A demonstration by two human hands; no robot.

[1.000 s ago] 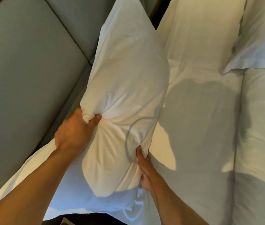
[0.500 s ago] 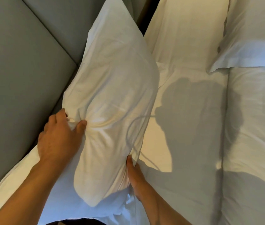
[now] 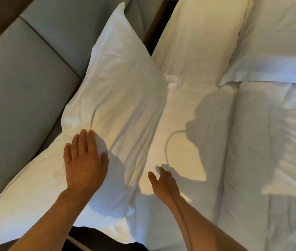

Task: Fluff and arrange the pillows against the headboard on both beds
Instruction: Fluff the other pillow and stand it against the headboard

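Leaning against the grey headboard, the near pillow is pressed by the flat, open left hand, probably to seat it. The right hand is held open above the sheet, gripping nothing.

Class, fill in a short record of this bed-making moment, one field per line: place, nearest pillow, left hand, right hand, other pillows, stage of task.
place: beds with white linen beside a grey padded headboard
nearest pillow: white pillow leaning against the headboard
left hand: left hand flat on the pillow, fingers straight
right hand: right hand open, holding nothing, beside the pillow
other pillows: cream pillow and flanged pillow further along
stage of task: pillow placed, being patted
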